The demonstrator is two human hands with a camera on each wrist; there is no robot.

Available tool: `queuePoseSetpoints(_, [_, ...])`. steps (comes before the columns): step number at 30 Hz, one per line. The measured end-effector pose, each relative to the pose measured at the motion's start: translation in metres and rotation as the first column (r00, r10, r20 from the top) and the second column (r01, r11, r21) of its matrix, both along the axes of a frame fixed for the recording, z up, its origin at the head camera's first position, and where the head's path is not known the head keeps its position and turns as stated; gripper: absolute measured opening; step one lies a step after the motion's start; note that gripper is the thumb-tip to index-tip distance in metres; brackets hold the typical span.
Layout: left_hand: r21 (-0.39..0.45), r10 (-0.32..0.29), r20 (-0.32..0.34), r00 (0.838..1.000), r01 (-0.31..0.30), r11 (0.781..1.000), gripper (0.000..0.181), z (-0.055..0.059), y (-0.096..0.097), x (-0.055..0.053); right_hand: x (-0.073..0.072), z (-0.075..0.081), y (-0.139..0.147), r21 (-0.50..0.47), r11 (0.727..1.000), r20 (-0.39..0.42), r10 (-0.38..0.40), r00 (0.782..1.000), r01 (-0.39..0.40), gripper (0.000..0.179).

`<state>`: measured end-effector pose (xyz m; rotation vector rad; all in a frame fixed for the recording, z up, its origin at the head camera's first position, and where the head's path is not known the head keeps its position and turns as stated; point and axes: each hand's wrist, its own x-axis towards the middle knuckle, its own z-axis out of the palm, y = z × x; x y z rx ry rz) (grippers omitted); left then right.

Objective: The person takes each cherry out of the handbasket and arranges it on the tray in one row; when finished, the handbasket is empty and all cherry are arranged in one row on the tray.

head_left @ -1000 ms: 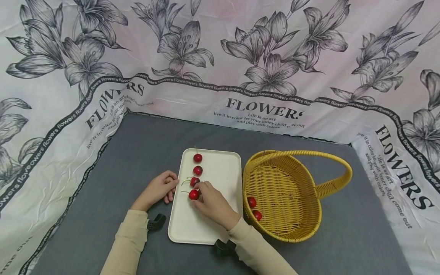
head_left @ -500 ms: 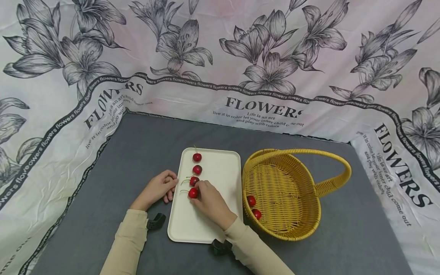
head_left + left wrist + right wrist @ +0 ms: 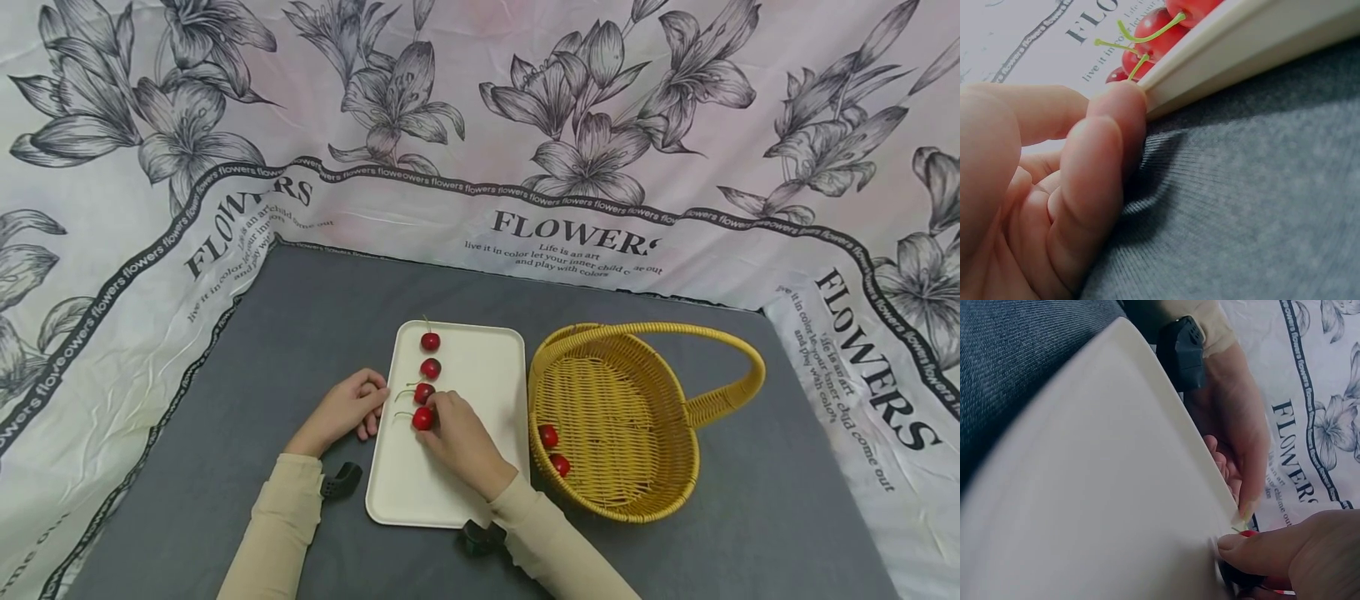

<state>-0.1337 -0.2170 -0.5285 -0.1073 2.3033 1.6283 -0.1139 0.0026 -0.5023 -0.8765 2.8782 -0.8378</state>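
On a cream rectangular tray (image 3: 487, 358), a column of stemmed red cherries runs along the left half. My right hand (image 3: 467, 446) pinches the nearest cherry (image 3: 422, 419) between thumb and fingers. Just beyond it lies another cherry (image 3: 424, 392), close to the fingertips, with two more cherries farther up the tray. My left hand (image 3: 341, 412) rests at the tray's left edge with loosely curled fingers. In the left wrist view, its fingertips (image 3: 1125, 103) are right at the tray's rim. The right thumb (image 3: 1235, 544) partly hides the pinched cherry in the right wrist view.
A yellow woven basket (image 3: 622, 400) with a tall arched handle (image 3: 738, 392) stands to the right, close beside the tray. Inside it lie two cherries (image 3: 548, 436) against the left wall. Grey cloth covers the table (image 3: 315, 308), and flower-printed fabric hangs behind.
The right forearm has shifted slightly left while the hand keeps its pinch on the nearest cherry. The left hand stays at the tray's edge.
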Motion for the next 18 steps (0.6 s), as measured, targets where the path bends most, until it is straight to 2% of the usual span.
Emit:
queuePoseSetpoints(4, [0.002, -0.002, -0.002, 1.0, 0.002, 1.0, 0.023, -0.001, 0.0, -0.001, 0.003, 0.006, 0.004, -0.002, 1.0, 0.045, 0.009, 0.999, -0.009, 0.041])
queuePoseSetpoints(7, [0.003, 0.0, 0.003, 1.0, 0.0, 1.0, 0.023, -0.001, 0.0, 0.0, 0.013, 0.021, 0.013, 0.004, 1.0, 0.104, 0.022, 0.994, -0.022, 0.044])
queuePoseSetpoints(10, [0.006, -0.005, 0.009, 1.0, 0.005, 1.0, 0.024, -0.001, 0.001, 0.0, 0.029, 0.049, 0.032, -0.005, 0.998, 0.15, 0.058, 0.987, -0.058, 0.044])
queuePoseSetpoints(14, [0.003, 0.0, 0.017, 1.0, 0.0, 1.0, 0.023, 0.001, 0.002, -0.001, 0.046, 0.092, 0.069, -0.036, 0.994, 0.128, 0.112, 0.986, -0.108, 0.035])
queuePoseSetpoints(16, [-0.002, 0.004, 0.017, 1.0, -0.003, 1.0, 0.023, 0.001, 0.002, 0.0, 0.049, 0.11, 0.09, -0.045, 0.992, 0.093, 0.118, 0.989, -0.114, 0.031])
queuePoseSetpoints(18, [-0.008, 0.011, 0.015, 1.0, -0.011, 1.0, 0.023, 0.001, 0.001, 0.0, 0.048, 0.123, 0.11, -0.029, 0.996, 0.087, 0.085, 0.993, -0.083, 0.027])
